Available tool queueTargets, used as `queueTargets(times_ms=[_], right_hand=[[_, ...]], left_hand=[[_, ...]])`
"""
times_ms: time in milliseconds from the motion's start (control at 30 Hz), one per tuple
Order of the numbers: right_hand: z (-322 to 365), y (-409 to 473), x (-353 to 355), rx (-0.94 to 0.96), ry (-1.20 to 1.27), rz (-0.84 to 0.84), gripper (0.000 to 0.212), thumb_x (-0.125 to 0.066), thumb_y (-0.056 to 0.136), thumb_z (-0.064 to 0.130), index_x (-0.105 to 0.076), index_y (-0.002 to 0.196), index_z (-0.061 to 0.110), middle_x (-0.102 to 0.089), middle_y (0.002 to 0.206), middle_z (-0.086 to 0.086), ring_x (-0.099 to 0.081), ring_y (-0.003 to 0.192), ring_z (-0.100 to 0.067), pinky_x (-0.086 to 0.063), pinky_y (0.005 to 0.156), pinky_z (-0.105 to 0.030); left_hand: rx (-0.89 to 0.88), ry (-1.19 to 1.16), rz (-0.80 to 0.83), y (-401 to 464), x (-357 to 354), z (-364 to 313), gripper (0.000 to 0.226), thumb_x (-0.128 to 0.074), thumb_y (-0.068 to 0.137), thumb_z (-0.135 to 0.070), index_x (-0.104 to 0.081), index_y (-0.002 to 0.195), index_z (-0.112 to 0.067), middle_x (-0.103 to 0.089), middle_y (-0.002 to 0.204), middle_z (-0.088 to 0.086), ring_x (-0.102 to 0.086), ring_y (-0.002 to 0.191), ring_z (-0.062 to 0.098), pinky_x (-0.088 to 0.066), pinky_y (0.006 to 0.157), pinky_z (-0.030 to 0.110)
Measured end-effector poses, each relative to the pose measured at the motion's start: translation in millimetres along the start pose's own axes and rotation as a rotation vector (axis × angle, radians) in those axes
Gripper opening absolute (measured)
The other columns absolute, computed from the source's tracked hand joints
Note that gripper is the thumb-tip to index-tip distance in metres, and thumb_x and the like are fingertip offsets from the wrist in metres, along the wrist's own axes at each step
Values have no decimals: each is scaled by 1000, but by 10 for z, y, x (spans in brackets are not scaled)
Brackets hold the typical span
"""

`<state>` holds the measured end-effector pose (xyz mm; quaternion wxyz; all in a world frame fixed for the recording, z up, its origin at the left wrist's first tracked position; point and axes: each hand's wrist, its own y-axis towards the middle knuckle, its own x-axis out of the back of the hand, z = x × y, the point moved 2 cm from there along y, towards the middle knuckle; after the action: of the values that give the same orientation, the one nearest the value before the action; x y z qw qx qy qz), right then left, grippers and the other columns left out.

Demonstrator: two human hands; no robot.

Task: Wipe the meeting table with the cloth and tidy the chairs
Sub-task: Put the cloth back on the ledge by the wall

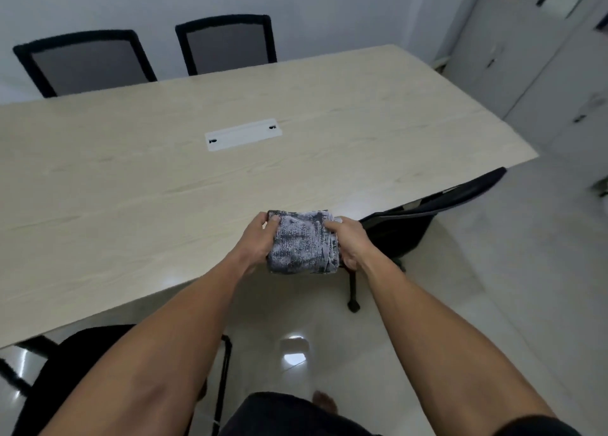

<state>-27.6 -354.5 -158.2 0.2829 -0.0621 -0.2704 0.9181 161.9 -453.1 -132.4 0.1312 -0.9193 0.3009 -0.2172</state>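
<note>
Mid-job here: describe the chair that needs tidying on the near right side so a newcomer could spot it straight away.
Start at the long pale wood meeting table and follow its near edge to the right corner. There a black chair stands, its back tilted toward the tabletop. Unlike the two grey-backed chairs upright along the far side, it sits askew.

The cloth [302,241] is grey-white, mottled with dark grey and black speckles and streaks, and the worktop [131,179] is pale beige with a faint wood grain and a white rectangular cable cover [242,134] set in its middle. The two far chairs [85,62] have black frames around grey mesh backs, while the near right chair [427,212] and the near left chair [65,370] are black. The floor [460,304] is glossy off-white tile, the wall [296,4] pale bluish-white and the cabinets [526,57] light grey.
</note>
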Motion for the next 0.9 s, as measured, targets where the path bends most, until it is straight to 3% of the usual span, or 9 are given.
queueTargets(times_ms=[167,233,300,433,500,567,700,800,900], right_hand=[[-172,-244,621,45,122,-165,21,-74,82,32,-72,91,14,-74,110,-10,-66,115,-31,-49,107,-50],[-343,-411,914,52,191,-228,27,-76,78,36,-75,93,14,-75,119,-18,-67,118,-33,-49,110,-57],[-496,-593,1159,35,250,-273,44,-75,78,35,-71,105,1,-66,129,-32,-66,112,-31,-48,109,-66],[-854,-1121,1798,26,324,-451,42,-74,78,30,-72,106,-1,-71,117,-29,-68,112,-37,-47,104,-74],[-1030,-1489,2113,40,363,-563,41,-74,78,29,-72,109,3,-73,121,-22,-67,119,-39,-47,108,-70],[-1153,-1973,2366,33,434,-698,41,-73,82,26,-70,118,6,-72,126,-16,-64,124,-36,-45,113,-60],[-1456,-2862,2781,72,552,-879,10,-68,101,14,-71,109,17,-69,128,-9,-60,128,-29,-44,117,-52],[-1781,-3536,3064,96,627,-1021,18,-65,104,14,-69,121,15,-65,129,-4,-55,135,-25,-39,121,-45],[-2131,-4209,3283,114,706,-1125,13,-67,103,14,-69,115,20,-63,132,-4,-50,139,-23,-36,123,-44]], left_hand=[[-34,26,182,142,-495,-229,40,-46,108,-46,-57,129,-14,-65,131,9,-62,121,29,-49,109,50],[-39,-3,249,74,-773,-354,34,-48,108,-44,-58,120,-13,-70,116,9,-68,108,29,-59,94,41],[-31,-18,306,-60,-1008,-521,29,-48,110,-38,-58,113,-11,-69,99,6,-68,87,22,-57,67,26],[26,8,531,-323,-1661,-696,29,-52,108,-37,-62,88,-18,-64,85,8,-62,68,19,-53,68,29],[27,44,677,-498,-2051,-772,26,-55,105,-39,-64,90,-20,-64,93,10,-61,77,24,-51,75,34],[-12,63,767,-754,-2469,-886,21,-55,107,-33,-61,92,-19,-70,89,5,-66,73,20,-56,66,30],[-117,145,930,-1383,-3256,-1045,16,-52,109,-31,-51,97,-20,-68,94,6,-67,77,19,-56,64,35],[-193,197,1060,-1901,-3840,-1079,16,-49,110,-32,-51,101,-19,-68,107,14,-67,94,30,-62,76,45],[-256,232,1186,-2528,-4363,-1066,15,-48,110,-34,-49,105,-20,-66,98,6,-67,85,27,-61,69,41]])
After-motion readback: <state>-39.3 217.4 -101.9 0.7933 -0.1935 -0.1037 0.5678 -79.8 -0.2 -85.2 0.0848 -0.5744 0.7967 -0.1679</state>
